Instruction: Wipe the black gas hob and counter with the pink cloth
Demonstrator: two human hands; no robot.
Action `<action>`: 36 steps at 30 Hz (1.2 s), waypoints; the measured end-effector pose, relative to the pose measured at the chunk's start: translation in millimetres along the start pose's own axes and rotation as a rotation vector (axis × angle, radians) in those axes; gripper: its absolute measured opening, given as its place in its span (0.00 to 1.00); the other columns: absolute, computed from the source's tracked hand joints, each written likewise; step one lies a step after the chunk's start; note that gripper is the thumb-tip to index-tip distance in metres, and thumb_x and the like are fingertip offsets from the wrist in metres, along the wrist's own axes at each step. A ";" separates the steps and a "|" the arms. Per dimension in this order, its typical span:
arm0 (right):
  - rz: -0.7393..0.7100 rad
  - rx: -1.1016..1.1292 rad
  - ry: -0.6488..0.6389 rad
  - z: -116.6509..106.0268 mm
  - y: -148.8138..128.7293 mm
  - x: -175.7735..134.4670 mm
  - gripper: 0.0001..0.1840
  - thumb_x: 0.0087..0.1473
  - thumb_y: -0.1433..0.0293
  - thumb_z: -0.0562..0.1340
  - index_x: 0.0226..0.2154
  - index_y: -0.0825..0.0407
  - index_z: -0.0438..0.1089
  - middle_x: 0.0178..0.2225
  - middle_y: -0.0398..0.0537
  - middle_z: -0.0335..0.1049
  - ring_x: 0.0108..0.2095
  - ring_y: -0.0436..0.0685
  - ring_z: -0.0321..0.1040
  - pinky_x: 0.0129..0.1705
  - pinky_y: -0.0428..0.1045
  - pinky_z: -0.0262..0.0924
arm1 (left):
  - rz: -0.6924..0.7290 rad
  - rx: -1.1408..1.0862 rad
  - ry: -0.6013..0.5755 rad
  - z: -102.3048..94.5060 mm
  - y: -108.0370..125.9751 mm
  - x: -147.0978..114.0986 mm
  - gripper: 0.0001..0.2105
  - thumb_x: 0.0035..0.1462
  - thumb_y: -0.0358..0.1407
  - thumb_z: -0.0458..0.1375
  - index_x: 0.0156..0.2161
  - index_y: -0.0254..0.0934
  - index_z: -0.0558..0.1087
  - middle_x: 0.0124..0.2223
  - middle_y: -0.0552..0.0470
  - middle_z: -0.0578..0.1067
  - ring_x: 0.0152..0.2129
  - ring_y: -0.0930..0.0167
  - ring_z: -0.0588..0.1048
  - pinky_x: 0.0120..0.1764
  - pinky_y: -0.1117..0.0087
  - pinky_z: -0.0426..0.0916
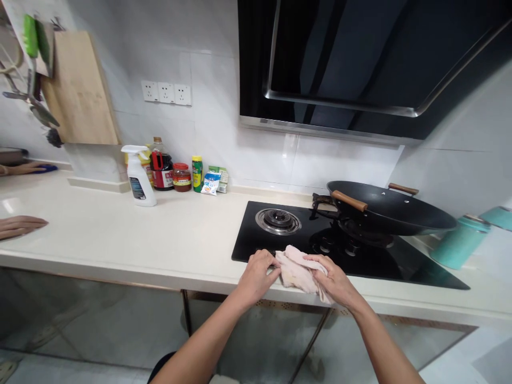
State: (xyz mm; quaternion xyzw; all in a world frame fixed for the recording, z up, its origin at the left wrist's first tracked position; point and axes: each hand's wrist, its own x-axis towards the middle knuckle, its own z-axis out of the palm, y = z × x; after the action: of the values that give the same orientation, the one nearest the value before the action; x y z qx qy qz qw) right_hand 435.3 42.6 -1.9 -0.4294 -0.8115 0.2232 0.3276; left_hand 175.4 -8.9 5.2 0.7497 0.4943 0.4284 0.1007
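Right hand (331, 276) of the person at the hob: fingers curled closed, gripping a crumpled pale-pink cloth (298, 273). Left hand (260, 271): fingers bent, thumb and forefinger drawn close together at the cloth's left edge — whether they pinch it, I cannot tell from where I stand. The cloth lies bunched at the front edge of a flat black glass hob (420, 273), spilling onto the glossy cream countertop (180, 234).

On the hob: one round burner with a silver metal ring (279, 221), to the left; one wide black wok with wooden handles (404, 210), over the right burner. Beside the wok, one teal cylindrical container (460, 244).

Along the wall, left to right: one white plastic spray bottle (141, 181); one dark bottle with a red handle (162, 173); one red-lidded glass jar (182, 178); one green canister with a yellow cap (197, 175); one blue-and-white packet (210, 183).

Far left — another person's hand (23, 226), flat on the countertop.
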 end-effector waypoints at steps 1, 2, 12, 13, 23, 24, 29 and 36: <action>0.001 -0.004 0.004 0.0 -0.5 -0.2 0.27 0.53 0.69 0.54 0.55 0.43 0.71 0.56 0.47 0.70 0.55 0.62 0.64 0.60 0.60 0.57 | 0.001 0.000 -0.004 -1.2 0.7 0.0 0.03 0.58 0.31 0.59 0.33 0.40 0.74 0.37 0.51 0.75 0.40 0.66 0.71 0.45 0.62 0.62; 0.001 -0.006 0.007 -0.1 -1.1 -0.4 0.27 0.53 0.70 0.54 0.55 0.43 0.71 0.56 0.47 0.70 0.55 0.62 0.65 0.60 0.60 0.58 | 0.000 -0.001 -0.009 -2.3 1.3 0.1 0.04 0.59 0.32 0.59 0.33 0.40 0.74 0.37 0.51 0.75 0.40 0.66 0.71 0.45 0.62 0.62; -0.031 -0.005 0.008 -1.0 -5.5 -2.7 0.28 0.52 0.71 0.54 0.55 0.42 0.70 0.55 0.46 0.70 0.55 0.62 0.65 0.59 0.60 0.58 | -0.038 -0.004 -0.079 -1.6 1.0 1.8 0.03 0.58 0.37 0.63 0.36 0.41 0.76 0.40 0.52 0.77 0.43 0.64 0.70 0.47 0.61 0.60; -0.034 -0.002 0.008 -0.9 -5.7 -2.8 0.28 0.52 0.71 0.54 0.55 0.43 0.70 0.55 0.46 0.70 0.55 0.62 0.64 0.59 0.60 0.58 | -0.043 -0.004 -0.083 -1.0 0.4 2.4 0.03 0.58 0.37 0.63 0.36 0.41 0.76 0.40 0.52 0.77 0.43 0.64 0.70 0.47 0.61 0.60; -0.031 -0.144 0.055 -0.5 -11.1 -4.1 0.21 0.57 0.64 0.57 0.53 0.39 0.72 0.57 0.48 0.66 0.58 0.65 0.60 0.60 0.64 0.55 | -0.069 -0.004 -0.083 2.2 -4.1 6.1 0.02 0.55 0.32 0.62 0.32 0.41 0.75 0.39 0.53 0.77 0.42 0.65 0.70 0.47 0.61 0.59; -0.020 -0.208 0.084 -0.6 -16.7 -4.7 0.19 0.57 0.61 0.59 0.51 0.38 0.74 0.59 0.49 0.64 0.59 0.67 0.59 0.59 0.66 0.55 | -0.073 -0.006 -0.078 1.9 -3.9 5.9 0.02 0.55 0.31 0.62 0.32 0.40 0.75 0.38 0.53 0.77 0.42 0.65 0.70 0.47 0.61 0.59; -0.083 -0.350 0.151 9.5 -56.3 -1.5 0.20 0.58 0.52 0.62 0.52 0.36 0.73 0.63 0.52 0.57 0.59 0.70 0.56 0.56 0.68 0.53 | -0.077 -0.019 -0.047 0.2 -2.4 3.9 0.02 0.54 0.31 0.60 0.32 0.40 0.73 0.38 0.54 0.76 0.41 0.66 0.71 0.46 0.62 0.59; -0.105 -0.417 0.145 34.6 -67.2 13.2 0.12 0.59 0.58 0.63 0.45 0.39 0.77 0.55 0.52 0.67 0.53 0.68 0.58 0.52 0.65 0.52 | -0.051 -0.040 -0.025 -1.1 -0.9 3.5 0.02 0.55 0.32 0.60 0.31 0.40 0.72 0.35 0.55 0.76 0.38 0.67 0.71 0.45 0.64 0.59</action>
State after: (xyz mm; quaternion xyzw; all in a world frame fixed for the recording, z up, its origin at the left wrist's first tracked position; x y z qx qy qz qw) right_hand 367.8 15.2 22.1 -0.4600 -0.8356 0.0016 0.3003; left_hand 174.5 -5.8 7.2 0.7400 0.5033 0.4261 0.1325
